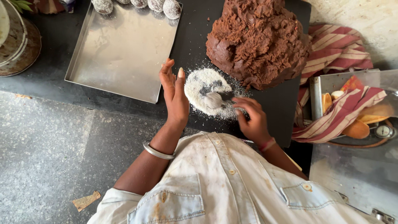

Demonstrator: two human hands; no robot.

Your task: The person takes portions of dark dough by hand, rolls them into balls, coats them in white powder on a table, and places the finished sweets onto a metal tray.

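Observation:
My left hand [174, 93] stands on its edge, fingers straight and together, just left of a patch of white flakes [198, 85] on the black worktop [195, 37]. A small ball coated in the flakes [213, 100] lies in that patch. My right hand [251, 117] is curled beside the ball, fingertips touching the flakes to its right; it holds nothing. A big lump of brown dough [257, 39] rises just beyond the flakes.
A steel tray [122, 52] lies at the upper left with several coated balls [141, 4] along its far edge. A red striped cloth [338, 54] drapes over a metal box at the right. A round metal vessel [16, 41] sits far left. Grey floor lies below.

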